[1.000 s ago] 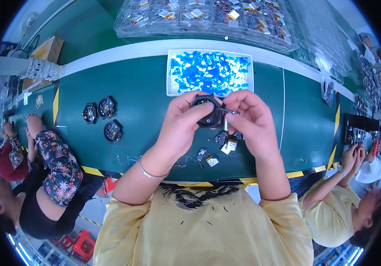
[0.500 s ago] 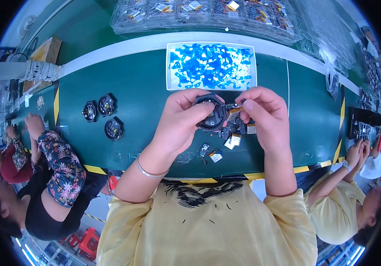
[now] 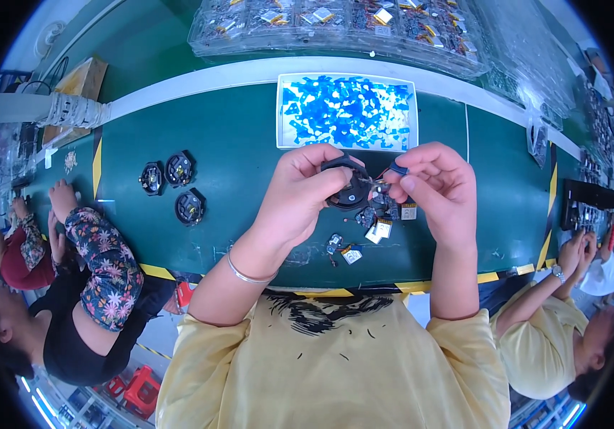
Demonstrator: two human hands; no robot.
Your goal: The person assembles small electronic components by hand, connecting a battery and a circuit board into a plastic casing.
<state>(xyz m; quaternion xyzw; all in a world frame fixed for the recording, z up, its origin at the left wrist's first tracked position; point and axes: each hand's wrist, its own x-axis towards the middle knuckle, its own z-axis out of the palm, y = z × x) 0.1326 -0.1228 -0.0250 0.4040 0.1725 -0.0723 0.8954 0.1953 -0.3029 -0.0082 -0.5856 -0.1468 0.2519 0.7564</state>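
Note:
My left hand (image 3: 302, 191) grips a round black watch housing (image 3: 354, 194), with the thumb pressed over its upper rim. My right hand (image 3: 437, 187) pinches a small dark-blue part (image 3: 398, 169) beside the housing's right edge. Thin wires run between that part and the housing; its exact kind is too small to tell. Below the hands lie small circuit boards (image 3: 391, 210) and silver battery cells (image 3: 382, 229), with one more cell (image 3: 351, 254) and a small dark part (image 3: 333, 243) nearer me.
Three black housings (image 3: 179, 169) rest on the green table at left. A white box (image 3: 278, 107) of blue film pieces stands beyond my hands. Farther back, clear trays (image 3: 307, 44) hold many components. Co-workers sit on both sides; a patterned sleeve (image 3: 110, 275) reaches the table edge.
The part in my right hand has turned, so its yellow-taped side no longer shows and a dark-blue end stands up. The housing is tilted more. The whole view has shifted slightly.

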